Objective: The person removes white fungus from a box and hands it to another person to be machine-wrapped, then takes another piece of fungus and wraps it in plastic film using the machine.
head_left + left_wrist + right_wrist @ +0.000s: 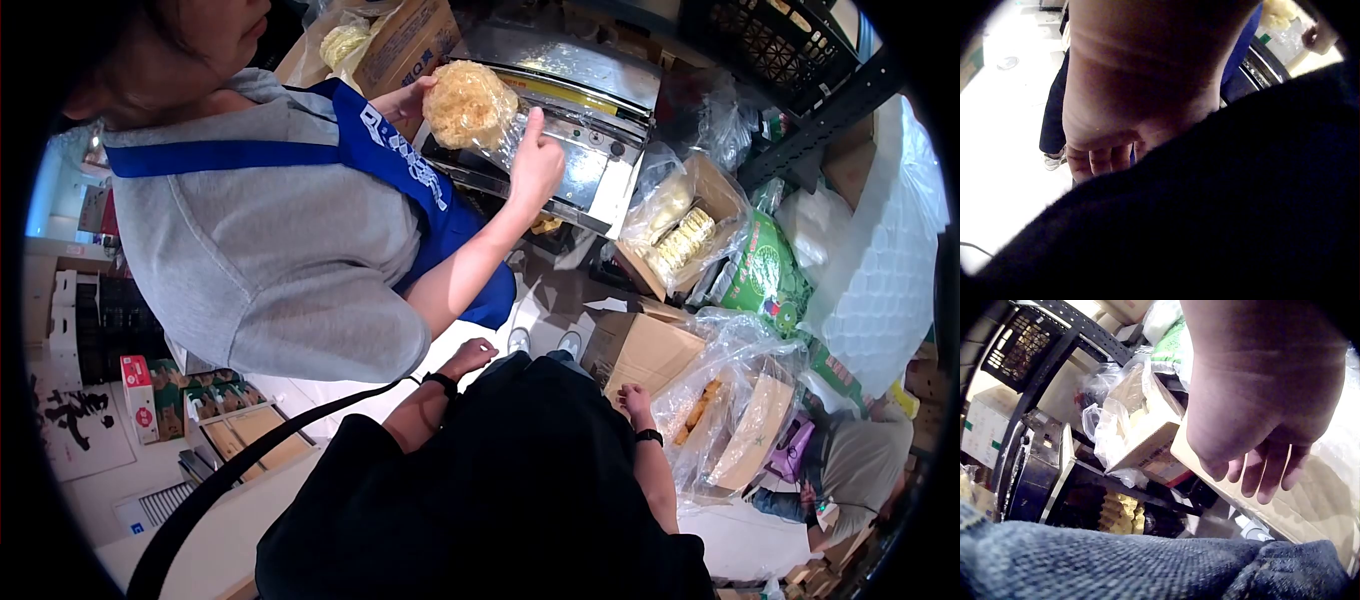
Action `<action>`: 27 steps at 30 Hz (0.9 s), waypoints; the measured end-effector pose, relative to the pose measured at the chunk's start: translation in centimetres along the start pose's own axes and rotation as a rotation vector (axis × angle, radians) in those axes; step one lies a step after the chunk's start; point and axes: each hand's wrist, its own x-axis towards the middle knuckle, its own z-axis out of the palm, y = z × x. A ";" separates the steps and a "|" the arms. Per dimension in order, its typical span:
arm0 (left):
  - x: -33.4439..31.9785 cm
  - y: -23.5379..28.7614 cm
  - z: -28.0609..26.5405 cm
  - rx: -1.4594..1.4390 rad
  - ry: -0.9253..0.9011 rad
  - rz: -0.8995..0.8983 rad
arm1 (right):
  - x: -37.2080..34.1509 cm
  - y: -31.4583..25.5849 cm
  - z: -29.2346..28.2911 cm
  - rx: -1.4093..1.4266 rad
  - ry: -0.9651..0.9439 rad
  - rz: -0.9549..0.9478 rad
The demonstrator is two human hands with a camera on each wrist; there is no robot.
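Observation:
My left hand (472,355) hangs at my side beside my dark shirt, holding nothing. In the left wrist view the left hand's fingers (1100,161) droop loosely, partly hidden by dark cloth. On the other side, my right hand (634,400) hangs with bent fingers near an open cardboard box (650,355). The right wrist view shows the right hand's fingers (1266,472) loose and empty, in front of that box. Ahead of me, another person in a grey top (270,220) and blue apron holds a clear bag of golden, crumbly food (470,105) in both hands.
A metal machine (590,165) stands behind the bag. To its right is a box of packed yellowish food (685,240), with a green bag (765,270) beyond. Plastic-lined cardboard (750,430) lies by my right arm. A second person (860,460) is at far right.

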 end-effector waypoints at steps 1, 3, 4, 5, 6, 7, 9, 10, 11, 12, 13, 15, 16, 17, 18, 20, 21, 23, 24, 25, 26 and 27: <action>0.1 -0.1 0.0 0.007 -0.001 0.015 | 0.0 0.0 0.0 0.003 -0.003 0.004; 0.2 -0.3 0.0 0.014 -0.002 0.030 | -0.1 -0.1 0.0 -0.004 -0.006 0.009; 0.3 -0.5 0.1 0.015 -0.003 0.032 | -0.2 -0.2 0.0 -0.011 -0.010 0.015; 0.4 -0.7 0.1 0.015 -0.003 0.033 | -0.3 -0.3 0.0 -0.011 -0.010 0.014; 0.3 -0.5 0.1 0.015 -0.003 0.033 | -0.2 -0.2 0.0 -0.014 -0.008 0.012; 0.2 -0.4 0.0 0.016 -0.003 0.025 | -0.2 -0.2 0.0 -0.015 -0.006 0.009; 0.1 -0.3 0.0 0.018 -0.002 0.017 | -0.1 0.1 0.0 -0.011 -0.003 -0.001; 0.1 -0.3 0.0 0.016 -0.006 0.007 | 0.0 0.2 0.0 -0.006 0.000 -0.010; 0.2 -0.3 0.0 0.013 -0.010 -0.002 | 0.1 0.3 0.0 -0.006 0.000 -0.010; 0.1 -0.1 -0.1 0.013 -0.010 -0.001 | 0.0 0.2 0.0 -0.010 0.003 -0.010; 0.1 0.0 -0.1 0.022 -0.012 -0.019 | -0.1 0.2 0.0 -0.014 0.005 -0.011; -0.1 0.2 -0.1 0.032 -0.013 -0.037 | -0.3 0.0 0.0 -0.024 0.001 -0.004; -0.1 0.2 0.0 0.037 -0.009 -0.032 | -0.4 -0.1 0.0 -0.035 -0.003 0.003; -0.2 0.3 0.0 0.043 -0.006 -0.028 | -0.4 -0.2 0.1 -0.035 -0.003 0.004; -0.1 0.1 0.0 0.042 -0.006 -0.028 | -0.4 -0.1 0.1 -0.037 -0.004 0.001; 0.2 -0.2 0.0 0.054 -0.016 -0.017 | -0.3 0.0 0.0 -0.039 -0.004 -0.002; 0.2 -0.3 0.1 0.054 -0.016 -0.016 | -0.3 -0.1 0.0 -0.038 -0.005 0.002; 0.3 -0.4 0.1 0.025 -0.016 -0.016 | -0.3 -0.1 0.0 -0.036 -0.006 0.006; 0.4 -0.5 0.2 0.025 -0.016 -0.015 | -0.3 -0.1 0.0 -0.036 -0.007 0.006; 0.5 -0.6 0.3 0.016 -0.016 -0.027 | -0.2 -0.1 0.0 -0.035 -0.008 0.005; 0.6 -0.7 0.3 0.007 -0.016 -0.039 | -0.2 -0.1 0.0 -0.036 -0.008 0.005; 0.7 -0.8 0.4 0.007 -0.016 -0.040 | -0.1 0.0 0.0 -0.033 -0.007 0.000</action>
